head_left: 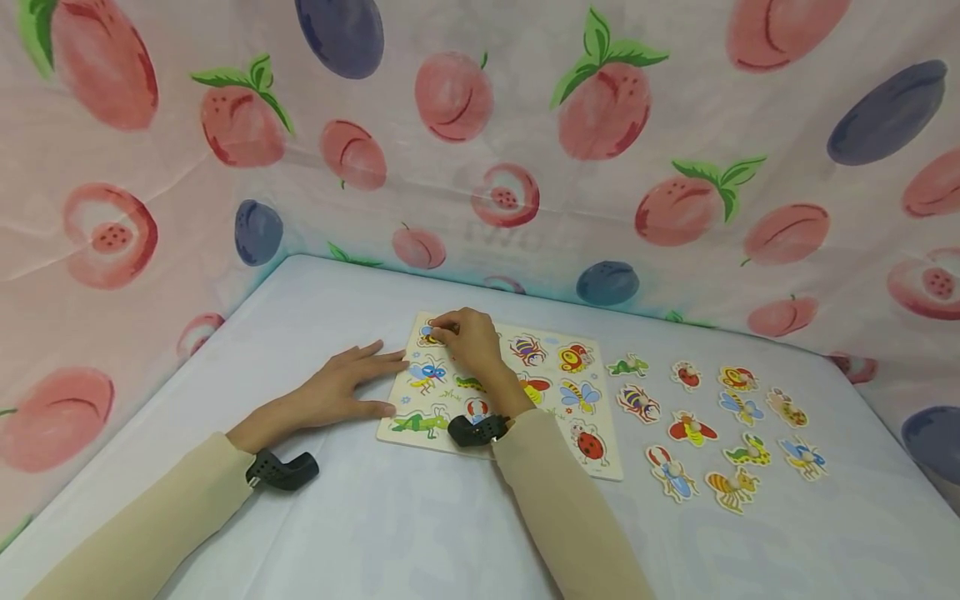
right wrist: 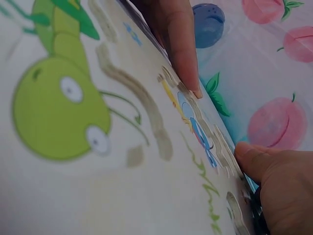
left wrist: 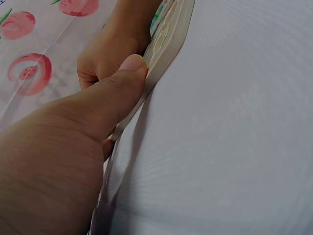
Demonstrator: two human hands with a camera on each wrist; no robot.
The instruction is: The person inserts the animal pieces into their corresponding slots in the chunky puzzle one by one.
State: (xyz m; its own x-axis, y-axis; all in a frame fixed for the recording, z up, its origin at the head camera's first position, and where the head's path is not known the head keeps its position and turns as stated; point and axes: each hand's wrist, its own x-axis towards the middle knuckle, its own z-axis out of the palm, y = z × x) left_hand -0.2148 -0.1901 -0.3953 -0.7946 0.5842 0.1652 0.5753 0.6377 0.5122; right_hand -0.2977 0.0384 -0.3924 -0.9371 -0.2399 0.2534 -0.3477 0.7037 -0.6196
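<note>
1. On my head feed the right hand (head_left: 472, 340) is at about eleven o'clock on a cream, rectangular wooden board (head_left: 611, 463) printed with colourful insects; its thumb and forefinger pinch a small yellow-and-blue bee-shaped piece (head_left: 427, 336), and since they partly cover it I cannot tell whether it sits flush in its recess

2. The left hand (head_left: 341, 387) lies at the board's nine o'clock side, fingers spread and straight, touching the edge; my left wrist feed shows its thumb against the board's pale side

3. I see the two hands apart from each other, the right forearm crossing the board from six o'clock in a beige fabric sleeve (head_left: 573, 521)

4. Off the board, around three o'clock, I have a scatter of loose wooden insects with knobs: a green grasshopper-shaped piece (head_left: 628, 365) near the edge, a white-and-purple striped spider-shaped piece (head_left: 638, 403) just below it, and a blue-and-red stag-beetle-shaped piece (head_left: 671, 473) toward four o'clock

5. Everything lies on a smooth white tablecloth (head_left: 390, 533), with a pale pink peach-and-plum-print cloth (head_left: 525, 100) rising behind at twelve o'clock
</note>
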